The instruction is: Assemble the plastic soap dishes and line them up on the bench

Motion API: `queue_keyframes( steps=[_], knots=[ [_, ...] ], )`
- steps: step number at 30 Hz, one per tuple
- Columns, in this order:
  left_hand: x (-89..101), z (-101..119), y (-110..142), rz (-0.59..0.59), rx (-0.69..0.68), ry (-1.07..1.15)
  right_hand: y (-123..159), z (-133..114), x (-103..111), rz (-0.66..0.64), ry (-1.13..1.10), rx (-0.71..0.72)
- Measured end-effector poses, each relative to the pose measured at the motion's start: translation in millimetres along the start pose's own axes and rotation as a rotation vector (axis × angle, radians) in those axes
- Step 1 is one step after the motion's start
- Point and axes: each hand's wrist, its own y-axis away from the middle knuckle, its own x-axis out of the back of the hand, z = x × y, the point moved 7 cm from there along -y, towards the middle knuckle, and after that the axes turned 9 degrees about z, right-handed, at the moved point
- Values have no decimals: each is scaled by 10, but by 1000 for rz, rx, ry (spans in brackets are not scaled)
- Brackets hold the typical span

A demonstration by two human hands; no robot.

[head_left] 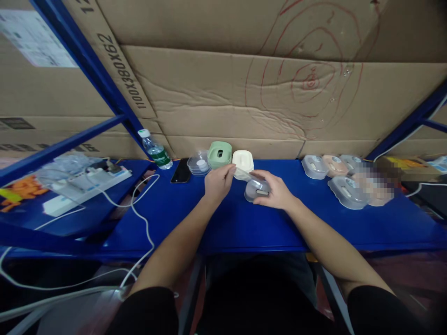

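My right hand [276, 190] curves around the right side of a small grey container with a rounded rim and a dark slot [257, 190], thumb and fingers on its edges. To the left, my left hand [219, 182] is closed in a pinch on a thin pale translucent piece [243, 173], which stretches toward the container and my right fingers. What this piece is, I cannot make out. Just behind my hands stand a cream lid stack [243, 159] and a green lid stack [220, 153], the green one with a dark slot on top.
Clear plastic covers [199, 164], a black phone [180, 171] and a water bottle [159, 153] are at the back left. Several grey and pink lidded boxes [348, 190] sit at right. A white cable [145, 223] and power strip [87, 190] lie left; cardboard [209, 93] walls the back.
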Motion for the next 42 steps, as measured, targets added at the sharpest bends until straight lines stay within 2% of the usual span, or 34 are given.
queue_keyframes(
  steps=[2,5,8,11,13,17,19,22,24,26,30,32,34,37,39,42],
  knots=[
    [-7,-70,4,-3,29,9,16,1,-5,46,83,-1],
    [-67,-72,30,-24,-5,35,26,123,106,215,6,-178],
    [-67,61,48,22,-144,120,33,348,254,396,-268,-437],
    [-28,257,72,-4,-349,230,8,534,349,485,-467,-624],
    [3,343,86,-51,-442,265,-4,620,383,503,-532,-723],
    [-7,420,117,-155,-531,240,7,705,404,486,-568,-850],
    [-32,448,134,-168,-570,219,6,711,408,461,-547,-858],
    [-43,431,126,-123,-601,203,-12,706,405,428,-553,-833],
    [-11,323,72,-66,-548,217,-26,703,398,416,-593,-818],
    [82,112,-21,42,-416,233,-33,701,404,421,-608,-807],
    [437,-532,-165,413,-32,177,-31,700,395,410,-561,-794],
    [550,-853,-182,517,134,103,-27,705,361,383,-533,-780],
    [580,-1135,-178,559,259,56,-16,727,345,369,-473,-758],
    [497,-1462,-129,569,415,62,7,777,373,363,-295,-708],
    [393,-1560,-91,531,468,46,11,795,413,344,-123,-656],
    [253,-1542,-53,437,484,-22,6,793,462,290,160,-592]
  ],
)
